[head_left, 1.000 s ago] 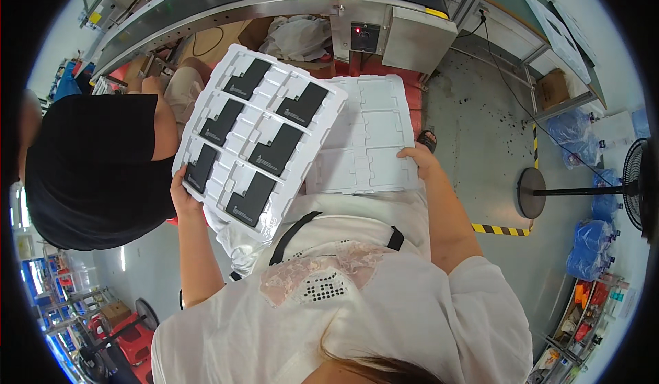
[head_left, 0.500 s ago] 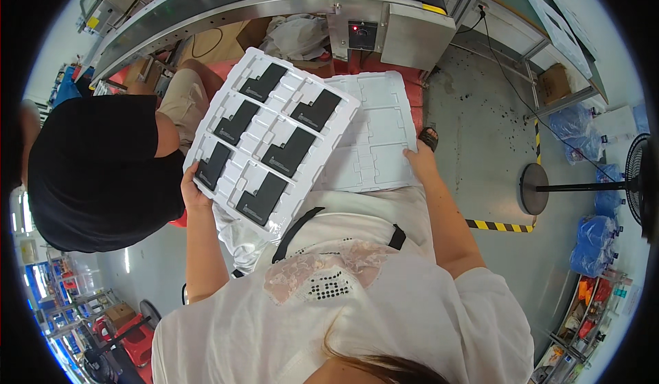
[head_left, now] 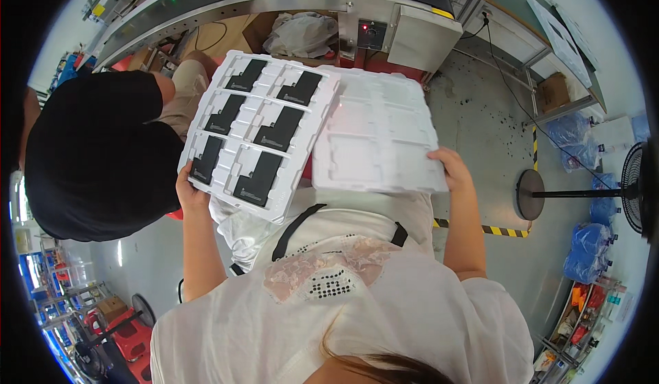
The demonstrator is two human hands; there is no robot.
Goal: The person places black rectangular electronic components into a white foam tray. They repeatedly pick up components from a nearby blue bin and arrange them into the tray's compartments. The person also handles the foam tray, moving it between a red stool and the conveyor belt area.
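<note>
My left hand (head_left: 192, 188) grips the lower left edge of a white plastic tray (head_left: 293, 169), tilted over my lap. Several flat black L-shaped pieces (head_left: 277, 130), which look like battery packs, lie in its moulded pockets in two columns. On the right, a second white tray (head_left: 377, 133) has nothing in its shallow pockets. My right hand (head_left: 452, 169) is closed on its lower right edge, thumb on top and the other fingers mostly hidden. The loaded tray's right edge overlaps the left edge of the bare one.
A person in a black top (head_left: 103, 154) sits close on my left. Ahead runs a conveyor (head_left: 274, 3) with a metal control box (head_left: 423, 37) at its right. A stand fan (head_left: 635, 188) and blue-wrapped bottles (head_left: 590, 250) stand at the far right. Striped tape (head_left: 504, 231) marks the floor.
My right hand has moved right and slightly down, drawing the bare tray out from beneath the loaded one. The loaded tray has shifted left and turned a little more upright in my left hand.
</note>
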